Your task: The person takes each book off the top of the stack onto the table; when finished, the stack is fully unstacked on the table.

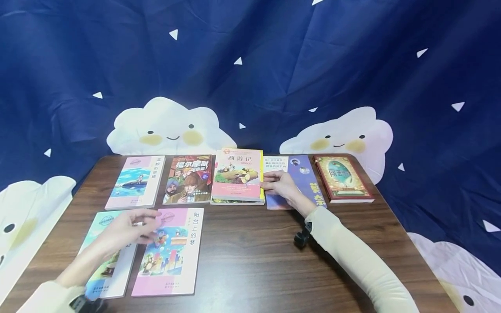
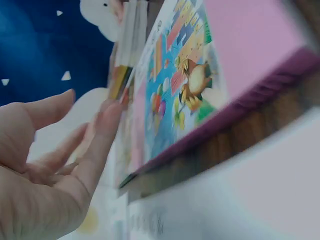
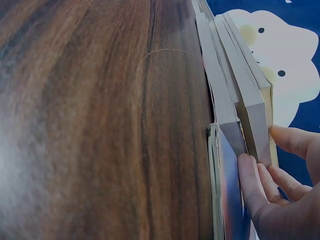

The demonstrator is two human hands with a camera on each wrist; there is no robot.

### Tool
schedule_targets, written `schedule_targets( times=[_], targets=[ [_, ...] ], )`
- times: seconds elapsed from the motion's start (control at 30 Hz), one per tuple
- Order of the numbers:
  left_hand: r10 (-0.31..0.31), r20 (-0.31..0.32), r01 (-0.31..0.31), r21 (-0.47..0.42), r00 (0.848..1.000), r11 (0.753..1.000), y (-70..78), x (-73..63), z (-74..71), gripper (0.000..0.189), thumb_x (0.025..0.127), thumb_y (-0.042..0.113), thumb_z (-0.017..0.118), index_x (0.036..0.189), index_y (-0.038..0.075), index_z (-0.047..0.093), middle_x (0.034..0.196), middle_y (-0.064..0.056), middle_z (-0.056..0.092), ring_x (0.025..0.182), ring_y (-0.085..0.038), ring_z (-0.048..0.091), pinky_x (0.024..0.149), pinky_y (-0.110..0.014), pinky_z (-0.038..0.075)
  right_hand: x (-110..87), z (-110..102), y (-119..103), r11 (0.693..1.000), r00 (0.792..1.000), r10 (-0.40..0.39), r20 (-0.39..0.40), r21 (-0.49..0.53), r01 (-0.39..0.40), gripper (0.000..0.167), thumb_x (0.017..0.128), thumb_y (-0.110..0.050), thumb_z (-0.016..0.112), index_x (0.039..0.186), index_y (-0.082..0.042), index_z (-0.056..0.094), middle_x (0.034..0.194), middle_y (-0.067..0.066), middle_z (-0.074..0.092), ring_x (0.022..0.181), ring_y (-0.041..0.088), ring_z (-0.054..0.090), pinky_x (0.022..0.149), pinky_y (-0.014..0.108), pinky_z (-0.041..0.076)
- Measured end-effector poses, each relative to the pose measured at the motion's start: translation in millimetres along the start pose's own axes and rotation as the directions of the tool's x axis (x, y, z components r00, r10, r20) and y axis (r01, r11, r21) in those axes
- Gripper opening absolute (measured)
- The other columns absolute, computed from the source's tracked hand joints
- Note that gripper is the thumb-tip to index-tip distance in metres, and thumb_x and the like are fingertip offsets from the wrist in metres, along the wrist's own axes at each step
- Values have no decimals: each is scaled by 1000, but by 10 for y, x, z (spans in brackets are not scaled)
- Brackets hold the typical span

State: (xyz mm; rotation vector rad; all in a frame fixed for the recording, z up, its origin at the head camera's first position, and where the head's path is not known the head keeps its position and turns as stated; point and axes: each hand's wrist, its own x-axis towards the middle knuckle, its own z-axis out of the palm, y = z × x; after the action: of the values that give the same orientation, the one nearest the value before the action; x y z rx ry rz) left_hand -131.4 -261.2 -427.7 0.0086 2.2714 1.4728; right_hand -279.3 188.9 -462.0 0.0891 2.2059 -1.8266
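My right hand [image 1: 282, 186] pinches the right edge of a pink-covered book [image 1: 239, 174], which lies on top of other books in a stack. In the right wrist view the thumb is on the upper book [image 3: 257, 117], with the fingers at its side. Beneath that hand lies a thin blue-purple book [image 1: 309, 180], beside a white-covered one. My left hand [image 1: 129, 228] hovers with loosely bent fingers over a green-blue book [image 1: 105, 278] and the left edge of a pink and white book [image 1: 168, 252]. It holds nothing.
Along the back of the wooden table [image 1: 274, 261] lie a whale-picture book [image 1: 135, 182], a detective comic-style book [image 1: 188, 180] and, at far right, a red-bordered book [image 1: 342, 178]. A blue cloud-patterned curtain [image 1: 254, 74] hangs behind the table.
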Motion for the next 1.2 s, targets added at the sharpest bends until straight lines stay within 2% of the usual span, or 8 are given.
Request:
schedule_targets(
  times=[0.17, 0.33, 0.47, 0.6, 0.77, 0.9, 1.2],
  targets=[
    [14, -33, -16, -46, 999, 999, 120, 428, 121, 61, 104, 30, 69, 151, -4, 49, 126, -23, 73, 103, -24, 78, 89, -37, 70, 2, 4, -5, 1000, 1000, -1, 10, 11, 1, 55, 93, -3, 78, 143, 9, 57, 138, 29, 66, 78, 5, 73, 86, 31, 70],
    [41, -25, -43, -77, 999, 996, 247, 842, 256, 58, 105, 26, 67, 153, -2, 48, 138, -28, 66, 112, -30, 76, 93, -38, 69, -1, -3, -12, 1000, 1000, -4, 9, 9, 4, 55, 93, -2, 78, 143, 9, 57, 136, 28, 66, 79, 4, 73, 86, 31, 70],
    [62, -21, -63, -85, 998, 994, 337, 1112, 359, 57, 105, 26, 67, 153, 2, 49, 144, -27, 63, 117, -32, 74, 96, -38, 68, 4, -9, -15, 1000, 1000, 1, 10, 13, -1, 55, 93, -2, 78, 143, 9, 57, 134, 26, 67, 83, 4, 72, 86, 32, 70],
    [57, -15, -58, -130, 998, 990, 430, 1320, 478, 55, 104, 22, 69, 152, 2, 50, 144, -25, 63, 108, -25, 76, 95, -36, 68, 10, -14, -11, 1000, 1000, 12, 5, 12, -12, 55, 93, -3, 78, 143, 8, 57, 135, 25, 67, 84, 5, 72, 87, 33, 70],
    [49, -11, -50, -206, 999, 977, 531, 1487, 608, 52, 103, 15, 69, 150, -2, 51, 136, -24, 68, 94, -15, 76, 90, -34, 69, 20, -13, -17, 1000, 1000, 21, 5, 15, -21, 55, 93, -4, 78, 143, 8, 57, 125, 20, 71, 81, 6, 74, 88, 36, 70],
    [52, -10, -53, -206, 999, 977, 563, 1551, 677, 52, 101, 13, 71, 148, -1, 53, 130, -21, 72, 89, -13, 75, 87, -32, 70, 44, 1, -25, 1000, 1000, 24, -11, 10, -24, 55, 93, -6, 79, 142, 7, 58, 115, 14, 74, 76, 7, 75, 84, 35, 71],
    [61, -35, -67, -211, 997, 975, 530, 1653, 774, 53, 97, 7, 74, 145, -3, 54, 129, -21, 72, 84, -12, 74, 82, -30, 70, 102, 76, -92, 996, 997, 23, -77, -88, -30, 60, 93, -22, 81, 140, 4, 56, 122, 21, 72, 69, 9, 68, 71, 31, 71]
  ],
)
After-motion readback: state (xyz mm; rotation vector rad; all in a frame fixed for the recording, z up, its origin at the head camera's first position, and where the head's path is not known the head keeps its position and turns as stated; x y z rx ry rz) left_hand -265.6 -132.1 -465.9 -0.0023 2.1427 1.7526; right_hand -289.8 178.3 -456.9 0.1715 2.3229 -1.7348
